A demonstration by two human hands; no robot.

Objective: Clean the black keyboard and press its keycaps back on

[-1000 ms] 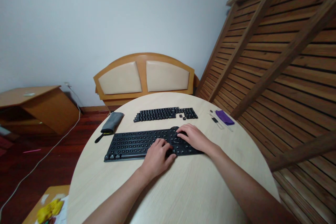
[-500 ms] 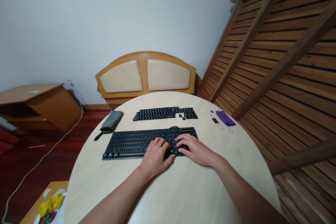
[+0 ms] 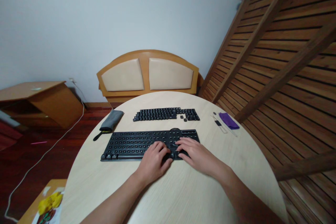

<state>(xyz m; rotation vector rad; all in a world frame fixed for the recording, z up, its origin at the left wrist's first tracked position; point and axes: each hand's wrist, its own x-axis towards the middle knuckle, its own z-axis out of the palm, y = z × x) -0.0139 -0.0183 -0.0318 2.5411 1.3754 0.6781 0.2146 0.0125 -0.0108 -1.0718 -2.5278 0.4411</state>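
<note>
Keycaps (image 3: 166,114), pouch (image 3: 111,120) and tools (image 3: 218,123) lie beyond the keyboard (image 3: 126,145); left grip (image 3: 153,161) and right grip (image 3: 196,154) rest on its right half, both loosely spread.

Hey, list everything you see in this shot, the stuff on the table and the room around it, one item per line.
keyboard: one, black, keycaps off, middle of table
loose keycaps: many, black, in rows behind the keyboard
pouch: one, grey, left of the keycaps
cloth: one, purple, table's right edge
small tools: a few, pale and black, beside the cloth
table: one, light wood, round
headboard: one, wood with cream panels, behind the table
slatted frame: one, brown wood, leaning at right
cabinet: one, wood, far left
cable: one, white, on the floor
yellow object: one, bottom left, too blurred to name
left hand: one, fingers curled on the keyboard
right hand: one, fingers spread on the keyboard
</note>
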